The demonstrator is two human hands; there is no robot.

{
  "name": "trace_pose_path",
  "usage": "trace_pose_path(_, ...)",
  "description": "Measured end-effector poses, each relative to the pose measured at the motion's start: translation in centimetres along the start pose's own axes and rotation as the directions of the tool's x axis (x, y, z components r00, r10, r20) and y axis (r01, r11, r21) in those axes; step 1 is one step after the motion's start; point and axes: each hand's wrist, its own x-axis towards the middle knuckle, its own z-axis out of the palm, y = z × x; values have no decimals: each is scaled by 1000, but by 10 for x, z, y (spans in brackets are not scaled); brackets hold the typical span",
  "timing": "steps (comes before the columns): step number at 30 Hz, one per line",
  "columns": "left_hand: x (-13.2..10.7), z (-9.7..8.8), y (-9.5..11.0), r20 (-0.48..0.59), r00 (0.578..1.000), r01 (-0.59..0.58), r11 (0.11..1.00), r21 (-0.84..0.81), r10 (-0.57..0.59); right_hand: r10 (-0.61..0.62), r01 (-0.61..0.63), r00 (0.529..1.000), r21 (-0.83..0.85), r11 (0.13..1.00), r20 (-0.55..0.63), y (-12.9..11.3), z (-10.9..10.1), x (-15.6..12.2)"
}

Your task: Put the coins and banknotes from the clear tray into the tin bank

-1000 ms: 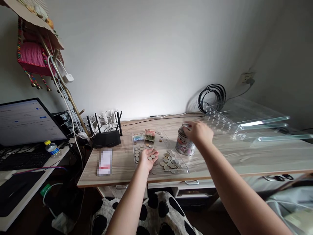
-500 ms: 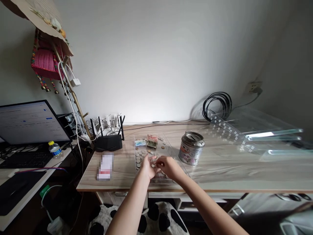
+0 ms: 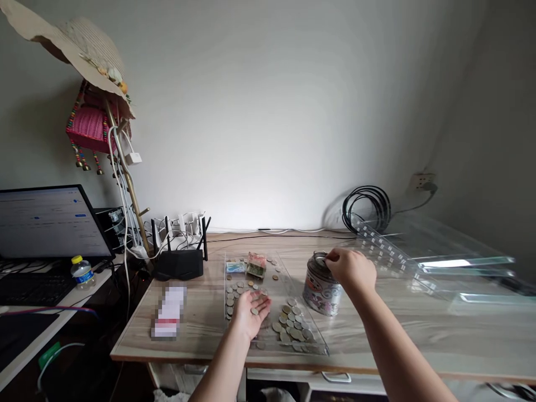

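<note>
My left hand is palm up over a clear tray, fingers loosely extended, holding a coin on them. My right hand is at the top of a silver tin money can with a printed label. Its thumb and index finger are pinched together at the lid; whatever lies between them is hidden. Many coins are piled at the tray's right, and more coins are spread at its left. Folded banknotes rest at the tray's back.
A black router and a pixelated white item are left of the tray. Clear acrylic panels and a coiled black cable occupy the right rear. A laptop and a bottle stand on the left desk.
My right hand has moved away from my left hand, rightward to the can's lid. My left hand has stayed over the tray, with its palm now showing. The camera view has tilted up.
</note>
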Motion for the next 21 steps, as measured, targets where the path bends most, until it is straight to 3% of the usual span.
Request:
trace_pose_path(3,-2,1,1,12,1000,-3,1000,-1,3,-34,34,999,-2,999,-32,-2,-1,-6)
trace_pose_path(5,-3,0,0,23,1000,-14,1000,-20,14,-106,121,979,79,989,-173,-6,-2,-14)
trace_pose_path(8,-5,0,-1,21,999,-26,998,-51,27,-202,323,899,277,905,-390,-23,-2,-30)
trace_pose_path(10,-6,5,2,48,999,11,999,-51,-9,-291,414,897,406,815,-331,-42,-1,-36)
trace_pose_path(12,-5,16,10,106,993,58,998,-32,-54,-465,482,869,506,715,-170,-62,-1,-37)
trace_pose_path(13,-3,23,16,134,989,59,998,-22,-55,-566,513,820,547,662,-85,-72,-1,-36)
trace_pose_path(15,4,40,30,165,986,25,999,-21,-21,-735,561,677,615,554,44,-89,-2,-33)
trace_pose_path(17,15,53,44,169,986,4,999,-34,2,-821,589,561,647,484,103,-99,1,-31)
trace_pose_path(19,27,61,55,181,983,22,1000,0,-22,-835,612,538,629,479,112,-105,9,-32)
trace_pose_path(21,36,62,61,230,971,55,997,56,-67,-819,623,564,595,508,109,-108,21,-34)
